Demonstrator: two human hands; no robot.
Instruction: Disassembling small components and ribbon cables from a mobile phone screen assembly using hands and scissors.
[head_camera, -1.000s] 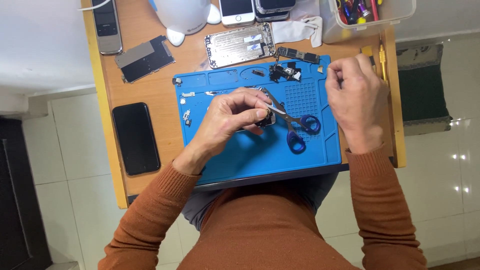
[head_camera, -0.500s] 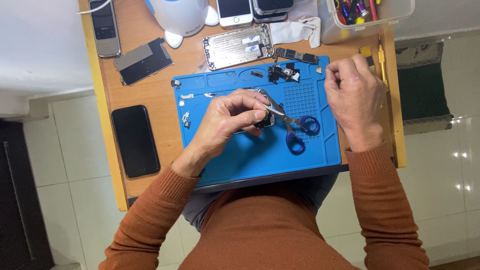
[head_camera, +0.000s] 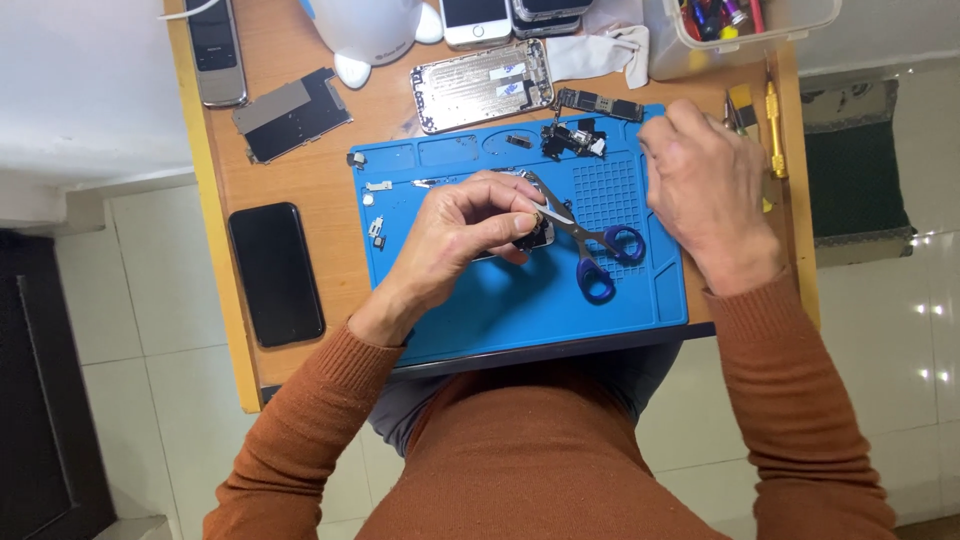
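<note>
On the blue work mat (head_camera: 500, 300) our left hand (head_camera: 460, 235) curls over a small dark phone part (head_camera: 535, 237), thumb and fingertips pinching it just above the mat's middle, wrist bent and the rust-coloured sleeve running back toward us. Just to the right of that part lie scissors with blue handles (head_camera: 598, 255), blades pointing far-left toward the pinched piece and touching or nearly touching it; we cannot tell which. Our right hand (head_camera: 705, 190) rests knuckles-up at the mat's far right corner, fingers curled under and drawn together; whether they grip anything we cannot tell, since the back of the hand hides the tips.

Beyond the hands, at the far edge of the mat, sits a cluster of small black components (head_camera: 572, 140), with a narrow circuit board (head_camera: 600, 103) just beyond it. A silver phone housing (head_camera: 482, 86) lies on the wooden table (head_camera: 300, 180) past the mat. To the left lie a black phone (head_camera: 276, 272) face up and a dark metal plate (head_camera: 292, 113). A yellow-handled tool (head_camera: 775, 130) lies right of our right hand, near the table's edge.
</note>
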